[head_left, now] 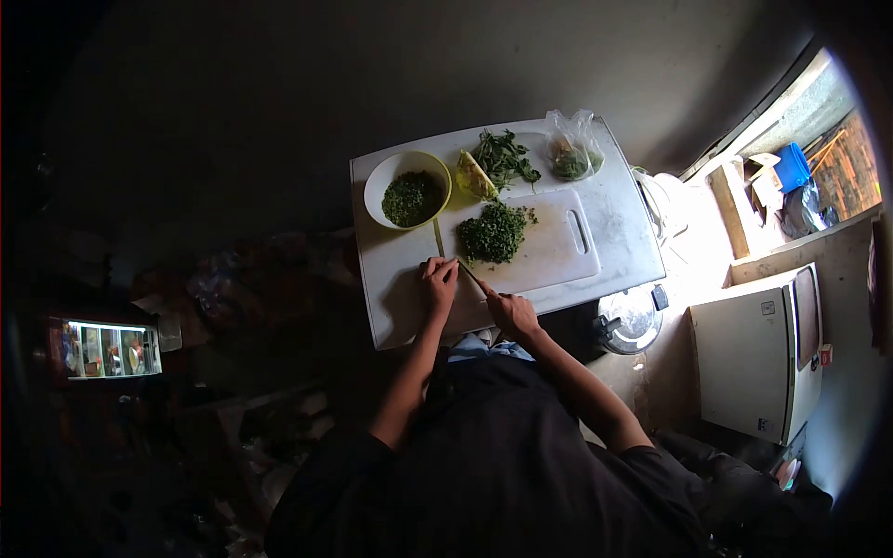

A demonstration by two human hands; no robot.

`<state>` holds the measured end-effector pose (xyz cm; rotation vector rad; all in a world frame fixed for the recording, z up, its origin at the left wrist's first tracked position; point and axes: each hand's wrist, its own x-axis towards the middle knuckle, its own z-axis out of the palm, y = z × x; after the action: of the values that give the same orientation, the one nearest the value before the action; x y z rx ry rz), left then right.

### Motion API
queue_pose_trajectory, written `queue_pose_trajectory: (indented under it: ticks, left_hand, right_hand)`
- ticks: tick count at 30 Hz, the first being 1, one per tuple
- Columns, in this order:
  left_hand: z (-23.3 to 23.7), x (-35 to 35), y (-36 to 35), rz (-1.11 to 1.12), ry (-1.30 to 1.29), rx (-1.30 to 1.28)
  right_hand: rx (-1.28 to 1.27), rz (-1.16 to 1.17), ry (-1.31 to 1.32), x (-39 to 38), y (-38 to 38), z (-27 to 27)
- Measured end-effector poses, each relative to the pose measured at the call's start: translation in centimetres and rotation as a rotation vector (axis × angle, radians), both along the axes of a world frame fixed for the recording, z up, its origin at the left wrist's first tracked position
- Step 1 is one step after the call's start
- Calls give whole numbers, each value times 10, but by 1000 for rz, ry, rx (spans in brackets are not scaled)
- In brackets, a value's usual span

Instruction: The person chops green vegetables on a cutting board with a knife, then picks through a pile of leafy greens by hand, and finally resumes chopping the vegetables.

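Observation:
My right hand [512, 314] is closed around the handle of a knife [471, 273], whose thin blade slants up and left over the near-left corner of a white cutting board [555, 253]. At the tip of that blade is my left hand [439, 273], fingers bent and pinched against it. Just beyond both hands a heap of chopped green herbs [493, 232] lies on the board. Behind my left hand stands a yellow-green bowl [369, 191] with a white inside, holding more chopped herbs [412, 197].
Uncut leafy herbs [505, 158], a yellowish wedge-shaped piece [475, 176] and a clear plastic bag [575, 153] with greens lie along the far side of the white table [623, 219]. On the right are a shiny lidded pot [630, 321] and a white fridge [744, 358].

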<state>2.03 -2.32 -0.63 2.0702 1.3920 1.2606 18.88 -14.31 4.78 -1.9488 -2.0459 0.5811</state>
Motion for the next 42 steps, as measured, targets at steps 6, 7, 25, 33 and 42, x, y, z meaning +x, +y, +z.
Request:
queue_pose_trajectory:
  ticks: [6,7,25,33,42]
  left_hand:
    - [-1,-7,3,-30,-35,-20]
    - [-1,-9,5,-48,18,-7]
    - [3,-13,12,-140,-37,49]
    - [0,-13,15,-158,-77,62]
    - [-3,-14,13,-168,-59,58]
  right_hand:
    - [-36,-21,-11,-3,3,3]
    - [-35,-28,-14,-2,1,2]
    - [2,-34,17,-7,-9,16]
    - [27,-63,7,-17,-3,0]
    - [18,-20,35,-7,-1,-2]
